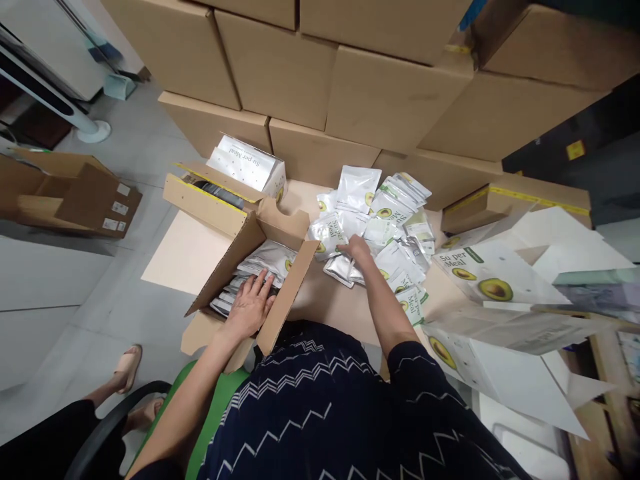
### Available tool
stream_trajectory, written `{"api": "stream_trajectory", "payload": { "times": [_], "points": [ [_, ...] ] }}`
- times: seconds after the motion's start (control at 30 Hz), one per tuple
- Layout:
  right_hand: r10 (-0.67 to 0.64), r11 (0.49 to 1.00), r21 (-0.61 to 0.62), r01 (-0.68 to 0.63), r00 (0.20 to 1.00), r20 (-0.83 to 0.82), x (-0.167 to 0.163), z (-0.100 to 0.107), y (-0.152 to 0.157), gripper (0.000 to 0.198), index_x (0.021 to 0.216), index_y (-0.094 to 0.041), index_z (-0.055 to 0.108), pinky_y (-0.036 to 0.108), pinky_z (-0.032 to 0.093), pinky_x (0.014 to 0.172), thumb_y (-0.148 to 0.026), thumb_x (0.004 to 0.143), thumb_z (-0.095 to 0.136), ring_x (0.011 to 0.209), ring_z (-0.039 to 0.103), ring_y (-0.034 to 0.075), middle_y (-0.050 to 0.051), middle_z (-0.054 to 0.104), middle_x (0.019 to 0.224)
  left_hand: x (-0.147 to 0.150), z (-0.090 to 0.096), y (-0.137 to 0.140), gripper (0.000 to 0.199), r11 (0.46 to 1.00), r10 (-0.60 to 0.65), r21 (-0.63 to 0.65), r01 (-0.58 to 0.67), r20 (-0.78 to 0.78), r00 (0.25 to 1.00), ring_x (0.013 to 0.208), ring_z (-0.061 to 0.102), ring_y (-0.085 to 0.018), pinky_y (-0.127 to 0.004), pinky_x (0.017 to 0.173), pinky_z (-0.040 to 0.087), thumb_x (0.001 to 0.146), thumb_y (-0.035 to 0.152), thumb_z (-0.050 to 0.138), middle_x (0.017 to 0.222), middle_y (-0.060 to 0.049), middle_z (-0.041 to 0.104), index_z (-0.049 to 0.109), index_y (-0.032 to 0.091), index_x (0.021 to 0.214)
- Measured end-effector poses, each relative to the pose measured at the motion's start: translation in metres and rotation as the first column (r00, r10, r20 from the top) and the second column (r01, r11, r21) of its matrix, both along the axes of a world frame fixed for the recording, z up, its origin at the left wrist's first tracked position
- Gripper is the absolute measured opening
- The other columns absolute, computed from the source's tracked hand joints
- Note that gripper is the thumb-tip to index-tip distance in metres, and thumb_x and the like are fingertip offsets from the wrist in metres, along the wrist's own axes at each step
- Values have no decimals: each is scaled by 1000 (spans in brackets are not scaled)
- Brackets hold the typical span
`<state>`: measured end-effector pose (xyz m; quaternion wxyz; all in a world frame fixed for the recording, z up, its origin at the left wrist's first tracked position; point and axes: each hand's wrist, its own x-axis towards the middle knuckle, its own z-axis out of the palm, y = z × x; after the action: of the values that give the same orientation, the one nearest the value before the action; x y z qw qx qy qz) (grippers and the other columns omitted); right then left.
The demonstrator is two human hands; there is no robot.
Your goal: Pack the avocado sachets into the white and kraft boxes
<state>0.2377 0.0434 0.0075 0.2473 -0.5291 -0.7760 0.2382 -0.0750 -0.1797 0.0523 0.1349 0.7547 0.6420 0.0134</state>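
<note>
My left hand (249, 307) lies flat with its fingers stretched out on the pouches (270, 257) inside an open cardboard box (290, 287). The box's flaps stand up and hang outward, and silver-white pouches are packed in a row within it. At the near left edge of a loose pile, my right hand (357, 250) has its fingers closed at the edge of a white foil pouch (327, 235) printed with an avocado. Part of that grip is hidden behind the hand. More pouches (359, 189) overlap around it on the pale table (185, 243).
Large cardboard boxes (280, 73) form a wall behind the table. A narrow open carton (205, 203) and a white printed box (245, 163) stand at the back left. White printed cartons (500, 273) crowd the right side. A person's foot (127, 367) shows at lower left.
</note>
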Motion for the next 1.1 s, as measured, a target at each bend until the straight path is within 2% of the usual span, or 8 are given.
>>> {"api": "stream_trajectory", "payload": {
  "times": [0.13,0.23,0.5,0.63,0.73,0.87,0.97,1.1],
  "points": [
    [-63,991,-118,66,998,29,-15,-11,-13,48,53,-31,39,29,31,41,-54,94,50,37,34,13,-5,33,37,1,4,0,58,1000,9,1,-9,-2,1000,143,41,-36,-55,114,40,102,44,33,161,-15,41,47,17,152],
    [-121,986,-115,121,993,6,-17,11,-9,34,67,-28,47,26,37,45,-45,96,42,47,44,14,-4,45,48,3,8,0,57,1000,21,-13,-21,-1,1000,143,41,-36,-55,114,40,102,44,34,160,-14,41,48,19,151],
    [-164,891,356,281,932,-324,-13,168,-30,38,126,-22,55,36,55,82,-44,104,33,98,66,21,8,65,110,4,14,-2,55,1000,13,-27,-13,4,1000,145,38,-37,-55,117,37,103,41,34,161,-16,38,50,17,149],
    [50,886,458,68,969,-241,-51,211,-48,38,129,-24,57,35,56,84,-41,106,31,103,66,20,7,65,116,3,12,-2,55,1000,9,-23,-9,15,1000,145,37,-36,-55,117,36,102,42,36,161,-16,38,49,18,149],
    [299,872,385,-301,952,67,-92,212,-50,33,127,-26,60,29,55,81,-27,105,35,99,67,18,4,69,113,2,11,-1,54,1000,4,-12,-3,37,999,146,37,-36,-55,117,36,102,42,37,161,-17,37,49,18,149],
    [474,724,210,-656,696,539,-145,196,-54,39,124,-19,61,30,54,71,-11,102,30,92,71,22,8,72,108,1,6,-1,54,1000,-15,8,14,57,998,147,35,-38,-56,117,36,102,37,38,161,-21,34,46,14,150],
    [527,665,112,-738,570,630,-178,176,-63,38,129,-11,57,34,56,71,-9,100,32,94,73,26,15,72,108,-1,0,-1,54,999,-26,24,24,88,996,147,35,-39,-59,116,37,100,34,42,161,-23,34,45,13,150],
    [635,714,-120,-689,567,525,-210,142,-62,38,130,-4,56,39,58,79,-4,96,38,101,73,28,21,73,111,-5,-6,2,57,998,-46,43,40,140,989,147,35,-39,-59,116,38,98,32,46,161,-21,34,41,16,153]
  ]
}}
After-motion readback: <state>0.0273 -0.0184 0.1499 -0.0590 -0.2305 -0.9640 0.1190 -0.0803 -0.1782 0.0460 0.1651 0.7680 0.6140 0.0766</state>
